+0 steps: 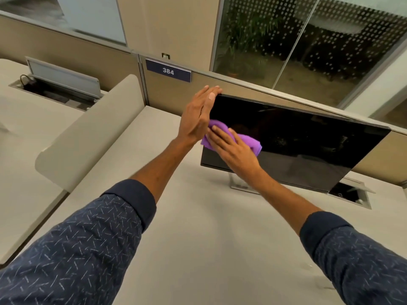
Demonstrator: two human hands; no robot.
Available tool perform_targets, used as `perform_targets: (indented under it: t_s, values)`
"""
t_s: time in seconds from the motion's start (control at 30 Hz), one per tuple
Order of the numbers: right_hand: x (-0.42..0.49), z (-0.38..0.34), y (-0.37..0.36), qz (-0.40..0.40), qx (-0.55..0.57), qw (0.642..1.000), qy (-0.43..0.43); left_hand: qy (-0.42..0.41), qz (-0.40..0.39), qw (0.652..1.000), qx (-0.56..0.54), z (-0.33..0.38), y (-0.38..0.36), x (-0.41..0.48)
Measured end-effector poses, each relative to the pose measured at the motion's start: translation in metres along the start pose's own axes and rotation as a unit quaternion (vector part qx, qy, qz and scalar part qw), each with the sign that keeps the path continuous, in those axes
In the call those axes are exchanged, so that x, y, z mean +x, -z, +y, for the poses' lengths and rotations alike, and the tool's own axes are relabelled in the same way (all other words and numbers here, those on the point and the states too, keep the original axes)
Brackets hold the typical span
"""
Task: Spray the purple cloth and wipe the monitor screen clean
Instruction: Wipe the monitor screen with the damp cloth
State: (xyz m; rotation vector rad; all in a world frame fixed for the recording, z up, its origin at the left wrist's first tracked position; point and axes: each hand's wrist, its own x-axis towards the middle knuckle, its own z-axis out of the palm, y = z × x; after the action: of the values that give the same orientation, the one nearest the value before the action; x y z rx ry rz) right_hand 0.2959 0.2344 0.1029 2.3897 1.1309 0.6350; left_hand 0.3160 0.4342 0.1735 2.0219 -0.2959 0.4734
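Right grip point(231, 148), fingers flat, presses the soft, light cloth point(247, 140) on the monitor point(308, 146) screen's left side. Left grip point(198, 113), fingers straight, braces the top corner. The screen looks fragile, so light pressure is best.

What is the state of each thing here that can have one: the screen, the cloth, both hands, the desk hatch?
monitor screen: dark, shows no picture.
purple cloth: bunched, pressed against the screen's left part; wet or dry, cannot tell.
right hand: fingers straight, presses the cloth on the screen.
left hand: fingers straight, braces the monitor's upper left corner.
cable hatch lid: raised, on the neighbouring desk.
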Motion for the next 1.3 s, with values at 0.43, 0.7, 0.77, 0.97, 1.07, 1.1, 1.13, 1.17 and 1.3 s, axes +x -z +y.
perform_targets:
  t_s: [0.43,0.7,0.77,0.97,1.07,1.1,1.13,1.17,1.3]
  values:
    - [-0.006,0.012,0.014,0.001,0.021,0.999,-0.030,0.019,0.006,0.999,-0.026,0.000,-0.004,0.000]
    - [0.006,0.005,0.017,-0.003,0.047,0.994,-0.096,0.026,0.006,0.999,-0.041,-0.004,-0.005,0.000]
    - [-0.012,-0.021,-0.008,-0.041,0.040,0.998,-0.033,0.028,-0.002,0.999,-0.030,-0.002,-0.002,0.000]
    - [-0.045,-0.066,-0.046,-0.120,0.016,0.992,0.024,0.026,-0.007,1.000,-0.007,0.003,0.002,-0.005]
    - [-0.035,-0.049,-0.035,-0.078,0.017,0.997,0.009,0.026,-0.014,1.000,-0.006,0.005,0.002,-0.004]
    - [-0.030,-0.041,-0.030,-0.055,0.036,0.998,-0.022,0.028,-0.015,0.999,-0.009,0.006,0.001,-0.004]
    - [-0.023,-0.033,-0.023,-0.035,0.054,0.996,-0.061,0.028,-0.014,0.999,-0.011,0.005,0.001,-0.004]
    - [-0.016,-0.025,-0.014,-0.019,0.070,0.992,-0.102,0.025,-0.011,1.000,-0.013,0.005,-0.001,-0.004]
    - [0.011,0.001,0.021,0.067,0.136,0.956,-0.253,0.029,0.000,0.999,-0.026,0.007,-0.007,-0.008]
